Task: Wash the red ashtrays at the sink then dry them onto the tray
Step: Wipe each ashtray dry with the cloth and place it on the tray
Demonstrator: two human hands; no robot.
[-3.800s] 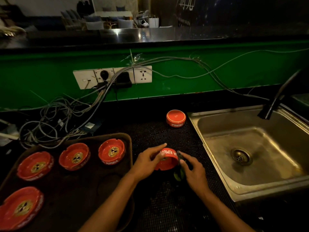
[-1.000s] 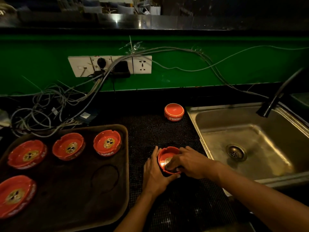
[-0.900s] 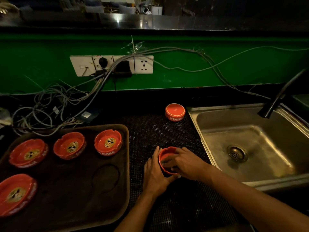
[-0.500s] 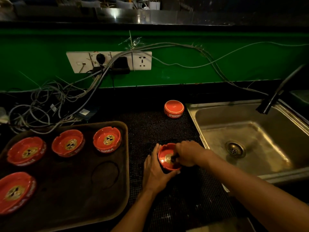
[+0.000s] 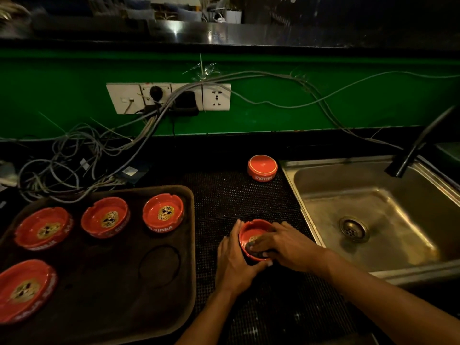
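Note:
A red ashtray (image 5: 250, 232) sits upright on the black dotted mat (image 5: 236, 195) just left of the sink (image 5: 373, 220). My left hand (image 5: 234, 260) cups its left and near side. My right hand (image 5: 286, 242) reaches over its rim and presses a dark cloth or sponge (image 5: 254, 249) into the bowl. Another red ashtray (image 5: 262, 168) lies upside down at the mat's far edge. Several red ashtrays stand upright on the brown tray (image 5: 124, 307) at the left, one of them (image 5: 163, 212) nearest the mat.
A dark faucet (image 5: 420, 143) leans over the steel sink from the right. Tangled grey cables (image 5: 74, 158) lie behind the tray, running up to wall sockets (image 5: 169, 97) on the green wall. A raised counter ledge runs along the top.
The ashtray went from tilted on its side to upright on the mat. My right hand moved over it and has been rubbing the dark cloth inside while my left hand steadies it.

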